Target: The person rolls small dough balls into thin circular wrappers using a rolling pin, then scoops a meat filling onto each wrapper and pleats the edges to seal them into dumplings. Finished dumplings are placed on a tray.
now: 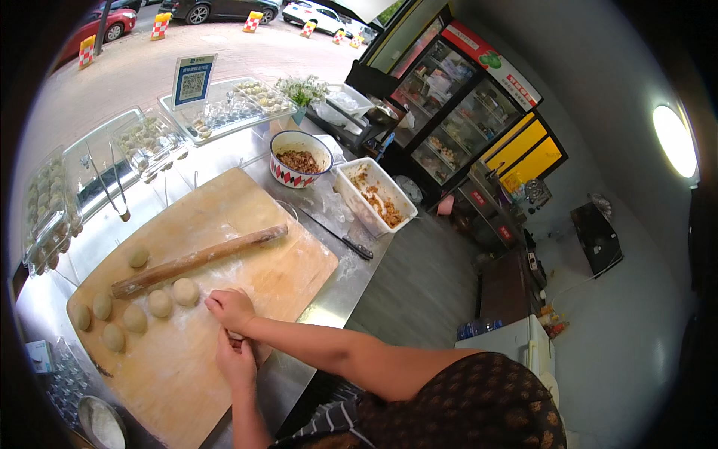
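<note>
Close together over the near edge of a floured wooden board [179, 387] are my two hands. My left hand [236, 362] is curled around a small pale piece, apparently dough [236, 336], mostly hidden by fingers. Just above it, my right hand [231, 310] is bent inward against the left; what its fingers hold is hidden. Left of my hands, several round dough balls [160, 303] sit in a loose group on the board. A wooden rolling pin [202, 261] lies slantwise beyond them, with one more dough ball [138, 256] on its far side.
An enamel bowl [297, 181] and a white plastic tub [374, 213], both with filling, stand beyond the board. A black-handled knife [357, 247] lies beside it. Tongs [115, 185] rest by lidded trays [224, 112] along the far side. A metal bowl of flour [104, 424] is at lower left.
</note>
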A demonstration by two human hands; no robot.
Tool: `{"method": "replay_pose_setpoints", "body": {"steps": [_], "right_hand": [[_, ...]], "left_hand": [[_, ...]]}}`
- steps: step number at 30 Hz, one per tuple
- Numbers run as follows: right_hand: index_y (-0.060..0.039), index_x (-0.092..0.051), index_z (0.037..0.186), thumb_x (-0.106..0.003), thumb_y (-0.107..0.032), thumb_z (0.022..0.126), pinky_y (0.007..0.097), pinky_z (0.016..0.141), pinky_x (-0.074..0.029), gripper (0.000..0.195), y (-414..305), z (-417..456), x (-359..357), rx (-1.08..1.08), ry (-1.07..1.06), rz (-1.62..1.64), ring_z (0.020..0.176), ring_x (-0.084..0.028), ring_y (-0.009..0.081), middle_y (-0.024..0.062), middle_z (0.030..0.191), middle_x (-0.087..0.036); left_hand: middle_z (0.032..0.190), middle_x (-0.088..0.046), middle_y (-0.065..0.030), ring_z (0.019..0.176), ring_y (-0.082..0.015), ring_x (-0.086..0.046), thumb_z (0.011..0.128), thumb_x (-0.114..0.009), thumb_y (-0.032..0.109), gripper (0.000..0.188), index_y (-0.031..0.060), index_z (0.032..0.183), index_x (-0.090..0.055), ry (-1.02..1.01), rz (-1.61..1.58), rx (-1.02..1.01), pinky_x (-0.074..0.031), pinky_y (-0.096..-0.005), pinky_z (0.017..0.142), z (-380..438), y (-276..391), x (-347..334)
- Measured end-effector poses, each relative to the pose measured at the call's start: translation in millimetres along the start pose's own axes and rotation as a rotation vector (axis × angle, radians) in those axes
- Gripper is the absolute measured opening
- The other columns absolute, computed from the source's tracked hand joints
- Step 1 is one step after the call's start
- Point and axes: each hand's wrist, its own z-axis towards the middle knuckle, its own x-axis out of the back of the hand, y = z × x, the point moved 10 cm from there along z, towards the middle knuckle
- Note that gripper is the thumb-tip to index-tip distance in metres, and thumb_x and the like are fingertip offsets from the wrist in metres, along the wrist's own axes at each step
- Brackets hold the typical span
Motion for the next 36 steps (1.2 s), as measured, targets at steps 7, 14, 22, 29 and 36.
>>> {"method": "replay_pose_setpoints", "body": {"steps": [7, 14, 22, 29, 36], "right_hand": [[-0.0117, -0.062, 0.094, -0.053, -0.020, 0.092, 0.0489, 0.062, -0.050, 0.012, -23.8, -23.0, -20.8, 0.157, -0.022, -0.229, 0.069, -0.062, 0.0402, 0.0154, 0.078, -0.065], [-0.0100, -0.068, 0.095, -0.057, -0.025, 0.097, 0.0407, 0.061, -0.048, 0.019, 31.2, -18.5, -23.7, -0.283, 0.000, 0.279, 0.067, -0.062, 0.0255, 0.0142, 0.077, -0.067], [-0.0095, -0.067, 0.094, -0.058, -0.025, 0.096, 0.0427, 0.063, -0.050, 0.019, -55.7, -10.5, -11.8, 0.306, 0.200, -0.243, 0.070, -0.065, 0.0335, 0.0148, 0.071, -0.066], [-0.0029, -0.066, 0.092, -0.054, -0.020, 0.100, 0.0315, 0.055, -0.045, 0.022, -11.5, -28.3, -22.0, -0.075, 0.003, 0.264, 0.055, -0.053, 0.0115, 0.0027, 0.061, -0.058], [-0.0032, -0.065, 0.091, -0.051, -0.022, 0.101, 0.0329, 0.058, -0.046, 0.025, -30.1, -12.3, -17.9, 0.089, 0.060, 0.071, 0.061, -0.058, 0.0152, 0.0050, 0.066, -0.063]], "left_hand": [[0.130, -0.058, -0.0258, 0.113, -0.0423, -0.061, 0.087, -0.069, 0.024, 0.079, 0.0048, 0.152, -0.028, -0.074, 0.228, -0.032, -0.050, -0.0475, 0.090, 0.8, 6.3, 1.2], [0.090, -0.070, -0.0215, 0.084, -0.0398, -0.069, 0.083, -0.067, 0.009, 0.047, 0.0083, 0.129, -0.057, 0.142, 0.062, 0.046, -0.053, -0.0475, 0.075, 1.4, -9.9, 20.6], [0.077, -0.069, -0.0129, 0.068, -0.0311, -0.067, 0.080, -0.075, 0.015, 0.061, 0.0103, 0.135, -0.051, -0.001, 0.085, 0.081, -0.052, -0.0408, 0.063, 0.3, -8.7, 18.0], [0.077, -0.070, -0.0114, 0.070, -0.0298, -0.068, 0.079, -0.071, 0.009, 0.058, 0.0093, 0.135, -0.054, -0.030, 0.271, 0.117, -0.053, -0.0395, 0.066, -1.5, -2.1, 11.4], [0.083, -0.070, -0.0155, 0.077, -0.0348, -0.068, 0.078, -0.072, 0.012, 0.073, 0.0142, 0.145, -0.044, -0.079, 0.082, -0.017, -0.053, -0.0437, 0.070, -1.7, -2.0, 18.6]]}}
